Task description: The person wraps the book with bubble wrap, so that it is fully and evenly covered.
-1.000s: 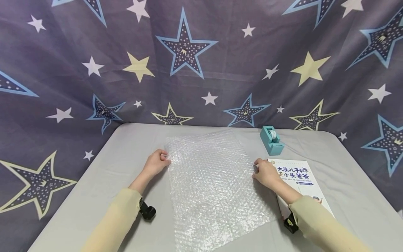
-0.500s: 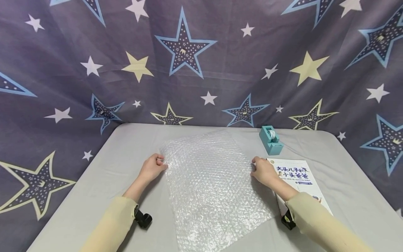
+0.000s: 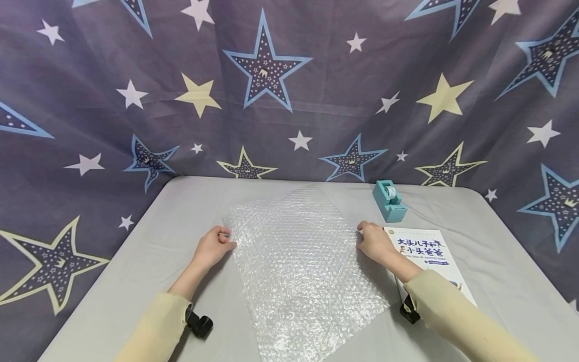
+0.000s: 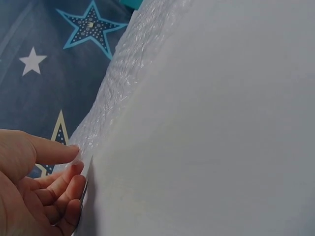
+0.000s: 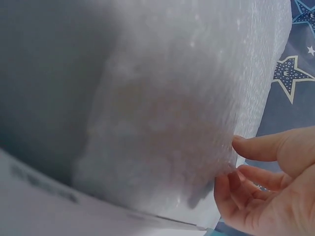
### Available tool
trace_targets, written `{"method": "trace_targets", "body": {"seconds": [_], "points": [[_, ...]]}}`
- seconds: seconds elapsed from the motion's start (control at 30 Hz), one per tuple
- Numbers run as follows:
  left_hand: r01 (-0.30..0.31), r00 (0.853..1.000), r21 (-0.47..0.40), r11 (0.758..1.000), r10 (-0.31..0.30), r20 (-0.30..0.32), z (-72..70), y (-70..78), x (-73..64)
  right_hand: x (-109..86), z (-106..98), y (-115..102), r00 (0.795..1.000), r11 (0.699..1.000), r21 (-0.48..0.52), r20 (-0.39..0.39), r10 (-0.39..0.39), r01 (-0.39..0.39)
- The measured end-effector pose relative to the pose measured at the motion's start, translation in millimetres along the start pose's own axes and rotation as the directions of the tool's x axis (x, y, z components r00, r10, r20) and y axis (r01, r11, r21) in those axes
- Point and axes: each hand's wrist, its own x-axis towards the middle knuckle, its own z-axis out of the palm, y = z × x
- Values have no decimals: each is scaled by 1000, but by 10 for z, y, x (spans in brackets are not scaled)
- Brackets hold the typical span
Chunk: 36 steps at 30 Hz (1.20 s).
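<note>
We see both forearms point(image 3: 186, 280) reaching forward, the left hand point(image 3: 211, 249) and right hand point(image 3: 377, 243) pinching opposite edges of the bubble wrap point(image 3: 300, 261) spread over the table point(image 3: 178, 216). The right wrist view shows us curled fingers point(image 5: 226, 200) that the head view hides.

At lower left I see a left hand point(image 4: 37, 184), palm partly visible, pinching the edge of clear bubble wrap point(image 4: 125, 69). The wrap slants up and rightward between a broad pale surface point(image 4: 211, 128) and dark, star-printed cloth point(image 4: 22, 96); a teal object point(image 4: 131, 3) peeks in at top.
</note>
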Motion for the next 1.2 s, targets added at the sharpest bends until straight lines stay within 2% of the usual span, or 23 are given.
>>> {"method": "trace_targets", "body": {"seconds": [0.5,0.87,1.2], "points": [[40,999,-22,999,-40,1,-33,-16,-113,54,12,-52,1000,999,-27,3,26,-26],[37,999,-28,999,-37,-8,-68,-16,-193,134,7,-33,1000,999,-30,14,15,-15],[38,999,-38,999,-38,-11,-83,-28,-224,197,23,-42,999,999,-17,-5,31,-31]]}}
